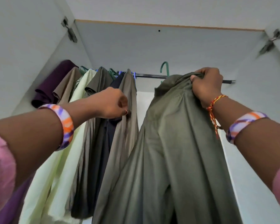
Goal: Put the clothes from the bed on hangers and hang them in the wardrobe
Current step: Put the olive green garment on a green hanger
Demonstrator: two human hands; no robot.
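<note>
An olive green shirt hangs on a green hanger whose hook rises just above the dark wardrobe rail. My right hand grips the shirt's shoulder at the top, close to the rail. My left hand is curled against the grey-brown garment, the rightmost in the row on the left; whether it grasps the cloth is not plain. Several hung clothes fill that row: purple, pale green, dark olive and navy.
The wardrobe's white left wall and right wall close in on both sides, each with a metal hinge. The top panel lies just above the rail. A bare stretch of rail shows between the hung row and the green hanger.
</note>
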